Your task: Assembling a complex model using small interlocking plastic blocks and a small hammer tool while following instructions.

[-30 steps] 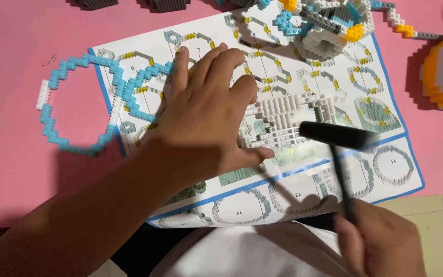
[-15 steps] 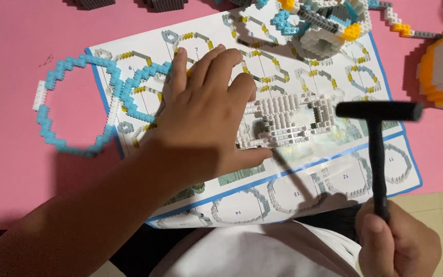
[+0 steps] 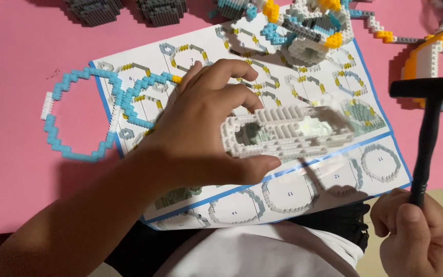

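Your left hand (image 3: 201,128) clamped on white block piece (image 3: 285,132), thumb under, fingers over top, piece lifted just above instruction sheet (image 3: 303,192). Your right hand (image 3: 419,238) fisted round black hammer (image 3: 426,128) handle, head up, off to right of piece, not touching. Blue ring (image 3: 73,115) lies left, half on sheet, half on pink table (image 3: 16,56). Multicoloured build (image 3: 308,31) at sheet's top edge.
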